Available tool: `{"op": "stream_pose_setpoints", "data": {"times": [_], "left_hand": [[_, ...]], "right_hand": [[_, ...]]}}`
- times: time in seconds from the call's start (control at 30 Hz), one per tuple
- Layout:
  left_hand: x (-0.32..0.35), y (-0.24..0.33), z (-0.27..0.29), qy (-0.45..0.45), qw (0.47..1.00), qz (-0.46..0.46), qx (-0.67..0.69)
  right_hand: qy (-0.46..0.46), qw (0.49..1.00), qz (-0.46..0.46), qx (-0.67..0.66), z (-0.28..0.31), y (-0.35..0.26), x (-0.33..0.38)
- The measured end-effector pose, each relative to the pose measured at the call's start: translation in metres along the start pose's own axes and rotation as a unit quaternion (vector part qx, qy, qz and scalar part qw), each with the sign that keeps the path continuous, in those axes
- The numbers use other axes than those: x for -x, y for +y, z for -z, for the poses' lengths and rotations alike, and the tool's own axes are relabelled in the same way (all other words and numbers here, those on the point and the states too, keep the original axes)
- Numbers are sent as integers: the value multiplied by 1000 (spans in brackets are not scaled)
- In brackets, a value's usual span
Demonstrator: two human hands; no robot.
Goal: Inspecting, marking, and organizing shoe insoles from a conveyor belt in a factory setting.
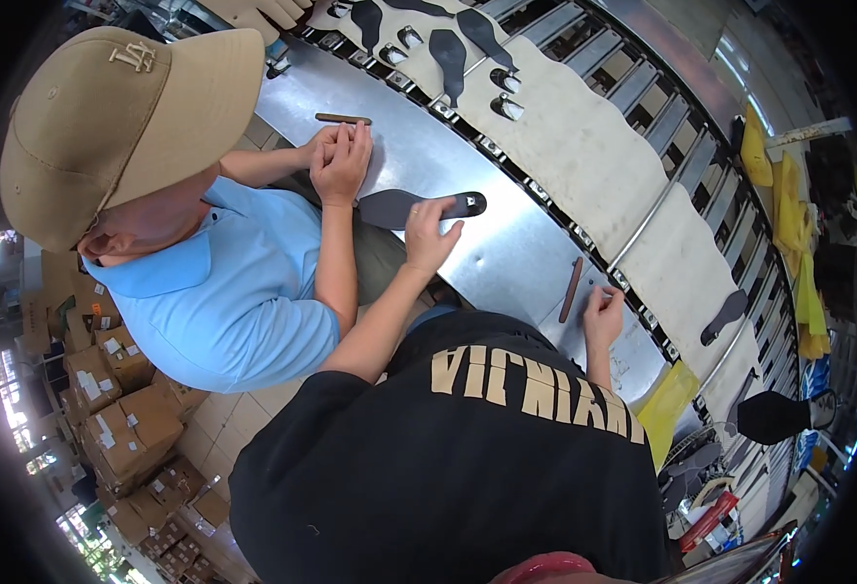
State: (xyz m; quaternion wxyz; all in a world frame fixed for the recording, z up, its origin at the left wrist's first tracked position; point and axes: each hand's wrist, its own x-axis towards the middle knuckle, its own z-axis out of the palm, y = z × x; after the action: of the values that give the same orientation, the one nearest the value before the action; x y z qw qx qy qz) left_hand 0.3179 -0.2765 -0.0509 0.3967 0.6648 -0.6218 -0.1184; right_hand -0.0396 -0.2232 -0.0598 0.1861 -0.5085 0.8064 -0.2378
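1. Grip of the left hand (431, 234) is loosely curved over the dark sole (382, 208); whether anything is pinched cannot be made out.
2. Right hand (604, 316) is half-curled by the worktop's (511, 248) far edge, its contents hidden.
3. Sole is laid crosswise from the near edge.
4. Lightness and flexibility are presumed; long sides are best gripped.

pale tiled floor (238, 419), stacked brown cartons (146, 414), bright windows (8, 384)

Cardboard boxes (141, 425) stacked lower left (some white-labelled); yellow sheets (789, 209) hanging far right.
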Motion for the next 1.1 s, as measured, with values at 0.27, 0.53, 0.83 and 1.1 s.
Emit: {"op": "stream_pose_setpoints", "data": {"times": [0.27,0.53,0.83,1.1], "left_hand": [[-33,1,-2,-163,981,23,-102],[-75,58,16,-177,773,359,492],[-89,102,47,-201,605,334,695],[-93,107,58,-204,604,330,696]], "right_hand": [[-43,988,109,101,-9,-20,11],[-98,990,77,72,-8,-15,-1],[-106,994,20,-1,-6,-23,-5],[-99,994,36,2,-11,-21,-7]]}}
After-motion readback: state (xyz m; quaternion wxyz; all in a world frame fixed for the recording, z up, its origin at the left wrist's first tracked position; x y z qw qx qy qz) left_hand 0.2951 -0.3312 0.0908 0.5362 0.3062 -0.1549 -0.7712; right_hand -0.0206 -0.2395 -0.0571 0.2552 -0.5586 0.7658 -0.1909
